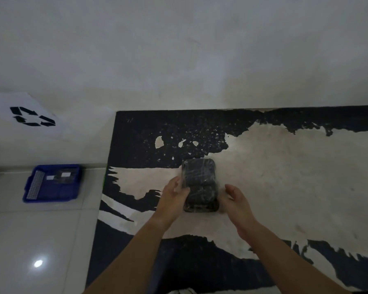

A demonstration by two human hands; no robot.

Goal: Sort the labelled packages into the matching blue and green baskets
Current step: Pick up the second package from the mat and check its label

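Observation:
A dark package (200,184) wrapped in clear film lies on the worn black-and-white table top (285,177). My left hand (174,195) touches its left side, thumb over the edge and fingers curled against it. My right hand (236,200) hovers just right of the package, fingers apart, a small gap between them. A blue basket (52,183) sits on the tiled floor at the left and holds a dark package with white labels (62,176) and a strip of small white pieces. No green basket shows.
A white sheet with a black recycling symbol (32,116) hangs on the wall above the blue basket. The pale wall runs along the table's far edge. Glossy floor tiles (38,251) lie left of the table.

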